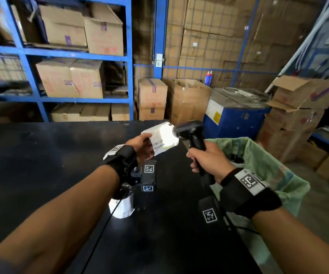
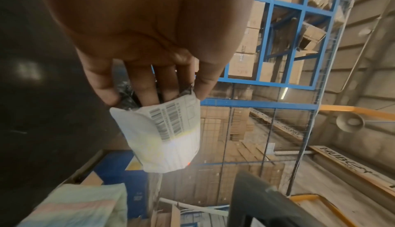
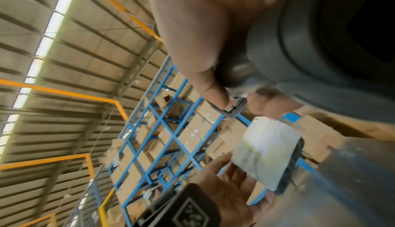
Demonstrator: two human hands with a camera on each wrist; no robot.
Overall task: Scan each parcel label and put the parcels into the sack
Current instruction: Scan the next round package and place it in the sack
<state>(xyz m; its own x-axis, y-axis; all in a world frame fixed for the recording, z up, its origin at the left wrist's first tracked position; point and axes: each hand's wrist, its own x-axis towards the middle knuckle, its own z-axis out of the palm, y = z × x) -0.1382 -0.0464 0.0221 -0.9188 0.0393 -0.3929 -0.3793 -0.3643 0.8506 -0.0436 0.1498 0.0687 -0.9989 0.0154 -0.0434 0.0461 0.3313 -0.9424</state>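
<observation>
My left hand (image 1: 141, 145) holds a small white parcel (image 1: 162, 138) with a barcode label above the black table (image 1: 41, 165). In the left wrist view its fingers (image 2: 147, 88) and thumb pinch the parcel (image 2: 169, 136) at its near end, label facing the camera. My right hand (image 1: 207, 161) grips a black handheld scanner (image 1: 191, 131), whose head points at the parcel from the right, almost touching it. The right wrist view shows the scanner handle (image 3: 310, 48) in the hand and the parcel (image 3: 267, 153) beyond. Another white parcel (image 1: 122, 208) lies on the table under my left forearm. A green sack (image 1: 268, 167) stands open at the table's right edge.
Blue shelving (image 1: 76, 56) with cardboard boxes stands behind the table. More boxes (image 1: 187, 99) and a blue machine (image 1: 234, 115) sit on the floor beyond the sack. A black cable (image 1: 100, 234) runs over the table from my left wrist.
</observation>
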